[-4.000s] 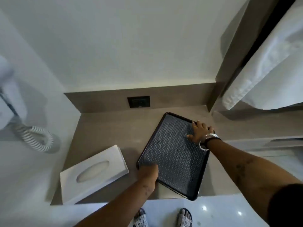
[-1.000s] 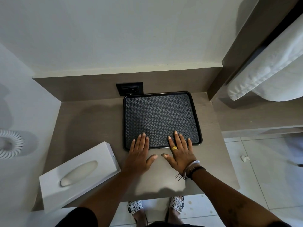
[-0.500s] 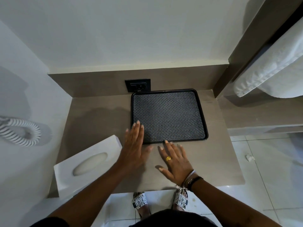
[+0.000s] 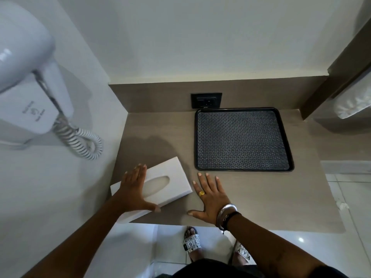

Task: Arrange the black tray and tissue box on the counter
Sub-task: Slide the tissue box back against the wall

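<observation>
The black tray (image 4: 243, 139) with a patterned mat lies flat and square at the back right of the grey counter (image 4: 271, 193), its far edge near the back wall. The white tissue box (image 4: 170, 177) sits skewed at the counter's front left corner. My left hand (image 4: 133, 190) lies flat on the box's left part, fingers spread, thumb at its near edge. My right hand (image 4: 210, 195), with a gold ring and bracelets, rests flat on the bare counter just right of the box, fingers apart, holding nothing.
A black wall socket (image 4: 206, 100) sits behind the tray. A white wall-mounted hair dryer (image 4: 26, 77) with a coiled cord (image 4: 80, 143) hangs on the left wall. A white towel (image 4: 355, 105) hangs at the right. My sandalled feet (image 4: 191, 243) stand below the counter's front edge.
Both hands have come off the tray's near edge. My left hand has moved left onto the tissue box; my right hand has slid left on the counter. The view has turned left.
</observation>
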